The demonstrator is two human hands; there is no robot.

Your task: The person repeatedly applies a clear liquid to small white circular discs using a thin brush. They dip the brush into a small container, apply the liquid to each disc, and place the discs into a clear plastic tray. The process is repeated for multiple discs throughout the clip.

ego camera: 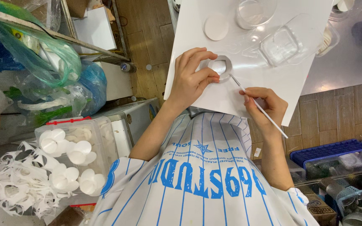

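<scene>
nearest the camera is the person's striped shirt, white with blue lines, filling the lower middle of the view. to its left stands a clear bin full of white paper discs, with a heap of cut paper scraps beside it. to the right sit a blue crate and boxes of odd tools.

further out, both forearms reach to a white board that lies tilted across the person's lap. the right hand is closed in a pen-like pinch round a thin white stick, likely a fine brush. the stick's long axis runs on a diagonal: its rear end points down and right past the wrist, and its tip points up and left, meeting the edge of a ring. the ring is pale and flat, lying on the board with its hole facing up. the left hand grasps this ring, thumb on the near rim and fingers curled over the far rim, pinning it to the board.

beyond the ring lie a white disc, a clear cup and a clear square tray, all on the board and well apart from the hands. off to the far left hang green and blue plastic bags over a wooden floor.
</scene>
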